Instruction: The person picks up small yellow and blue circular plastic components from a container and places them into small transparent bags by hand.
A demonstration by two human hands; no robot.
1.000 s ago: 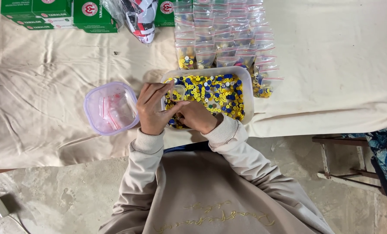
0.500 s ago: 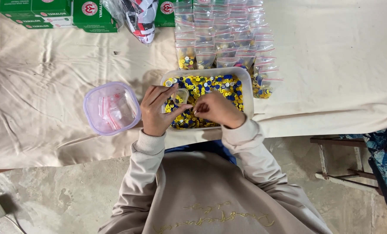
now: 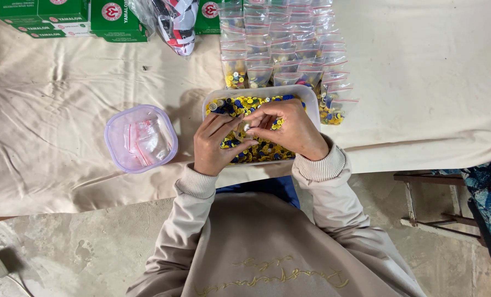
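Beige-sleeved left hand [image 3: 217,144], right hand [image 3: 289,127], fingers meeting over tub [image 3: 310,94]

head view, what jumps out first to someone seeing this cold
The white rectangular plastic tub heaped with yellow and blue buttons sits mid-table; the left hand and right hand meet over it, pinching something small. Behind it lie rows of small clear zip bags, and to its left stands a round lilac plastic container.
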